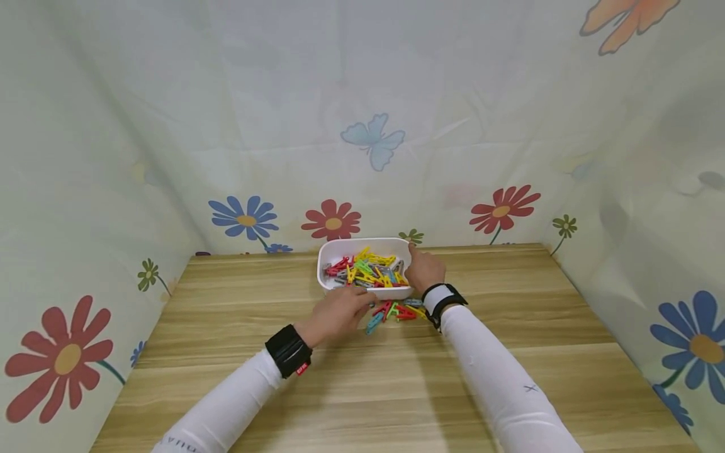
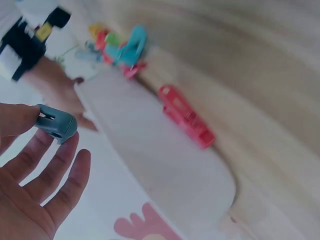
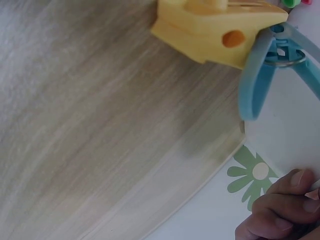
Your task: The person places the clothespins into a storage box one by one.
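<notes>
A white plastic box [image 1: 391, 294] stands at the back of the table, with many coloured clothespins [image 1: 362, 267] inside. My left hand [image 1: 340, 311] is at its front left. In the left wrist view its thumb and index finger pinch a blue-grey clothespin [image 2: 57, 122], the other fingers spread. My right hand [image 1: 426, 269] grips the box's right end, thumb at the rim; its curled fingers [image 3: 280, 205] show at the box wall in the right wrist view. A red clothespin [image 2: 187, 117] lies along the front wall of the box.
In front of the box lies a loose pile of clothespins [image 1: 399, 311], with a blue one [image 1: 374, 323] nearest me. A yellow clothespin [image 3: 200, 35] and a blue one [image 3: 255, 80] appear large in the right wrist view. Flower-printed curtains [image 1: 283, 157] surround the wooden table [image 1: 368, 390].
</notes>
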Available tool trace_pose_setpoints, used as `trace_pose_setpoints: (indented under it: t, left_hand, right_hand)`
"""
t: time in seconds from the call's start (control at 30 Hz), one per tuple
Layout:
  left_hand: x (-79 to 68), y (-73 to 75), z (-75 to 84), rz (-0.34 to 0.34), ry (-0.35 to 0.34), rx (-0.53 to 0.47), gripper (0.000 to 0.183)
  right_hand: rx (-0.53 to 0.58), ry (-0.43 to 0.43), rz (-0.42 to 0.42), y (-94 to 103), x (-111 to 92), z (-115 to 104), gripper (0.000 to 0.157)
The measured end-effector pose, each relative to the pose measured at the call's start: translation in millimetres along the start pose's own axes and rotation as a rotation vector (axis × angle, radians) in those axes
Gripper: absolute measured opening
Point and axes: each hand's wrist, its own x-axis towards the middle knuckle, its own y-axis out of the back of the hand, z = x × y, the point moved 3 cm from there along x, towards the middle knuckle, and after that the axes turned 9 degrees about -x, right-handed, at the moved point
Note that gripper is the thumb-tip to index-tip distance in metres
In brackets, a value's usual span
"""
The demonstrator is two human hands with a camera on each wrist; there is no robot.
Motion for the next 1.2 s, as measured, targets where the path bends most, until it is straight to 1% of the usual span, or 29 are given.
trace_pose_setpoints:
  t: [0.1, 0.2, 0.33, 0.47, 0.57, 0.67, 0.8, 0.9, 1.03, 1.1, 1.13, 1.2]
  left_hand:
    - [8.6, 10.3, -3.8, 0.049, 0.032, -0.019, 0.025]
    - [18.3, 17.2, -9.7, 0.077, 0.073, -0.024, 0.022]
    - [30.2, 21.7, -18.2, 0.108, 0.113, -0.038, 0.02]
    - [40.8, 24.5, -26.3, 0.147, 0.144, -0.075, 0.02]
    - [47.4, 23.7, -34.2, 0.175, 0.159, -0.1, 0.018]
    - [52.7, 18.3, -44.4, 0.198, 0.172, -0.107, 0.018]
    - [58.6, 10.4, -55.6, 0.205, 0.203, -0.099, 0.018]
    - [60.8, 6.4, -60.3, 0.179, 0.234, -0.11, 0.025]
    - [60.1, -1.0, -64.0, 0.067, 0.269, -0.159, 0.045]
    - [59.4, -4.1, -64.2, 0.014, 0.267, -0.186, 0.055]
    - [59.5, -5.4, -64.4, -0.005, 0.259, -0.184, 0.058]
    - [59.9, -6.4, -64.0, -0.02, 0.242, -0.184, 0.063]
  right_hand:
    - [-0.002, 0.0, -0.003, -0.2, 0, 1, 0.068]
    - [0.008, -0.005, 0.001, 0.4, 0, 1, 0.067]
    - [0.015, -0.005, -0.001, 1.1, -1, 1, 0.067]
    - [0.014, -0.003, 0.004, 1.8, -1, 0, 0.066]
    - [0.011, -0.005, 0.009, 2.5, -1, 0, 0.066]
    - [0.007, -0.006, 0.011, 2.5, -1, 0, 0.066]
    - [0.003, -0.005, 0.024, 0.5, -1, -1, 0.066]
    - [0.005, -0.008, 0.03, -2.0, -1, 0, 0.066]
    - [0.01, -0.006, 0.026, -3.6, -1, 0, 0.066]
    - [0.018, -0.002, 0.03, -3.2, -1, 1, 0.066]
    - [0.021, 0.0, 0.035, -2.9, -1, 1, 0.066]
    - [0.025, 0.001, 0.043, -1.8, -1, 2, 0.066]
